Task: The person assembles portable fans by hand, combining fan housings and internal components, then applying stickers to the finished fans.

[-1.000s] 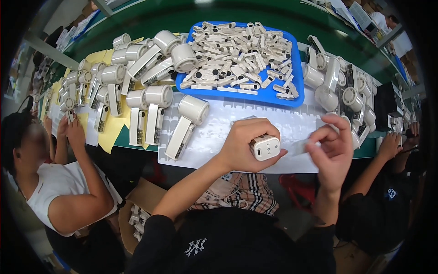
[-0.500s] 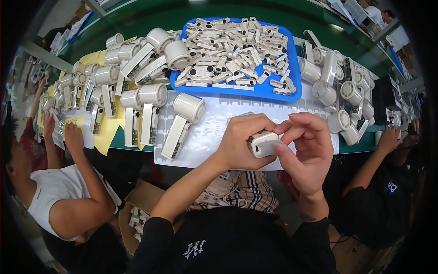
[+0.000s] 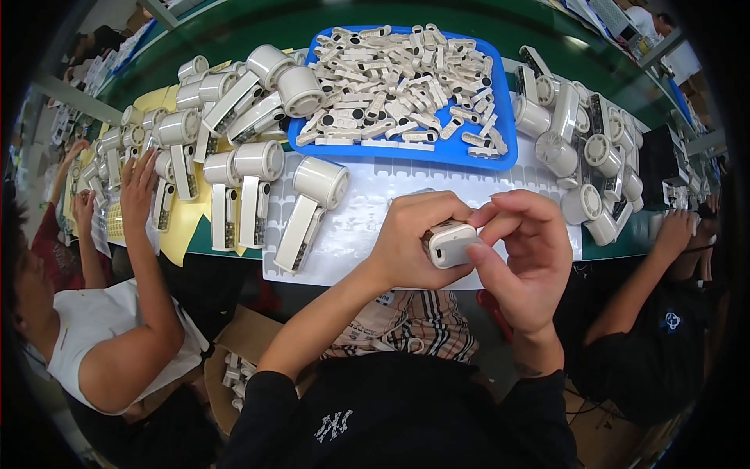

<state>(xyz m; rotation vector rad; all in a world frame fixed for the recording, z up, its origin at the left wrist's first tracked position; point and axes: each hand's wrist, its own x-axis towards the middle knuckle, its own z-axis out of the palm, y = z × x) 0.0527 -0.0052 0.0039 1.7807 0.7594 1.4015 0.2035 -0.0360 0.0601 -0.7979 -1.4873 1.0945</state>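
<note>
A white fan handle (image 3: 451,248) sits in my left hand (image 3: 418,234), its rounded end facing up with a small dark slot in it. The fingers of my left hand wrap round it, so the rest of the piece is hidden. My right hand (image 3: 523,262) pinches at that end, thumb laid on the greyish end face and fingertips at the upper edge. To the left of my hands lies a white handheld fan (image 3: 311,211) with a round head and a long box-like handle.
A blue tray (image 3: 504,148) full of small white plastic parts stands beyond my hands. Fans pile up on the left (image 3: 226,98) and right (image 3: 582,148). White sheeting (image 3: 359,234) covers the green table. A carton (image 3: 248,340) sits below. Co-workers' hands (image 3: 139,184) work on both sides.
My hands and the fan handle stay almost still. The left co-worker's hand has moved up to the piled fans, and the right co-worker's hand has shifted slightly.
</note>
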